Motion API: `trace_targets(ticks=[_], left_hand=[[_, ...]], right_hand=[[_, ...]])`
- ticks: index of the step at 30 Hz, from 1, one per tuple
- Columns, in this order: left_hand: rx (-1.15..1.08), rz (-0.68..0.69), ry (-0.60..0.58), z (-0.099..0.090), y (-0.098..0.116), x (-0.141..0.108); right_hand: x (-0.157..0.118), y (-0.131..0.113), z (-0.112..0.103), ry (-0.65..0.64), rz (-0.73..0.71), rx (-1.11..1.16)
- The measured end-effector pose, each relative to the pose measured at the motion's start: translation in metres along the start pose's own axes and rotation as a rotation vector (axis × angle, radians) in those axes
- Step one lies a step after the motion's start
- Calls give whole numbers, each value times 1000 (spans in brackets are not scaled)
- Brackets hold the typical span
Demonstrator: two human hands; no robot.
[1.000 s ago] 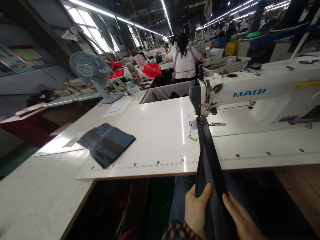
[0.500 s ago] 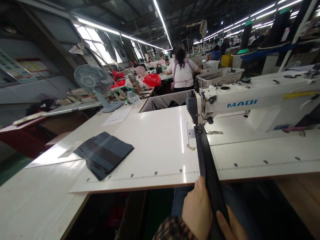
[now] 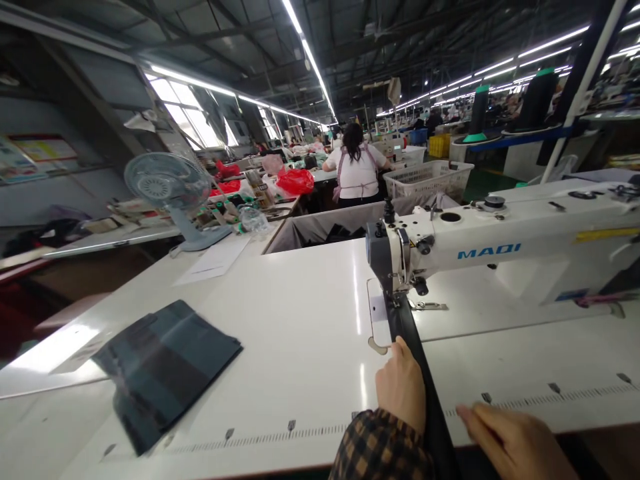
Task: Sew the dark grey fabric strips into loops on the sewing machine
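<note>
A long black fabric strip [image 3: 431,393] runs from beneath the presser foot of the white sewing machine [image 3: 480,233] down over the table's front edge. My left hand [image 3: 401,381], in a checked sleeve, is closed on the strip's left side just in front of the needle area. The fingers' undersides are hidden. To the right of the strip, and apart from it, is my right hand [image 3: 515,433]. Its fingers are curled together, slightly blurred, and no object shows in them. Dark folded fabric pieces [image 3: 173,373] lie stacked on the table to the left.
The white table [image 3: 290,320] has a printed ruler along its front. A fan [image 3: 170,193] and a paper sheet [image 3: 213,260] are at back left. Behind the table is a cloth-lined bin [image 3: 320,233]. A co-worker [image 3: 357,167] sits beyond, near a white basket [image 3: 430,179].
My left hand has moved forward along the strip toward the needle. My right hand has let go of the strip and moved right. The view has shifted, showing the table lower.
</note>
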State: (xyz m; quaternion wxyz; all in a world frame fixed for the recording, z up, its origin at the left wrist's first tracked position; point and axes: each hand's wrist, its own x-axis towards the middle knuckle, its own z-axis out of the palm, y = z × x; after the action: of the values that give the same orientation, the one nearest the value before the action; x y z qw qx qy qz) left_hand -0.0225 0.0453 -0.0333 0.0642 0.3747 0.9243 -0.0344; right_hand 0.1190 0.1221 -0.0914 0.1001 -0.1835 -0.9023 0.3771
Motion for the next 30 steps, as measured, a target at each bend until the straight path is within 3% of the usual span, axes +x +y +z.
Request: trace_targets(ticks=[3,7,13,19,22,25,28,30], left_hand=[[19,1,6,2,0,2],[-15,10,54,13,-3,5],[-123,38,155,26,-9,6],[-226,80,25,11,-16,7],[-273,201,33,-5,-30,14],[-294,403,127,-14,-51,25],[-298,559,179,-7,-64,32],[-273,584,179,4,-65,32]], right_hand=[[57,9,-11,229,-254,-403],[92,5,-5,185,-449,-630],[89,-6,-8,42,-495,-561],[88,-5,-7,21,-496,-491],[85,-3,-2,45,-486,-502],[82,-4,0,57,-494,-546],[81,-7,-1,56,-496,-583],[80,-7,-2,55,-492,-604]])
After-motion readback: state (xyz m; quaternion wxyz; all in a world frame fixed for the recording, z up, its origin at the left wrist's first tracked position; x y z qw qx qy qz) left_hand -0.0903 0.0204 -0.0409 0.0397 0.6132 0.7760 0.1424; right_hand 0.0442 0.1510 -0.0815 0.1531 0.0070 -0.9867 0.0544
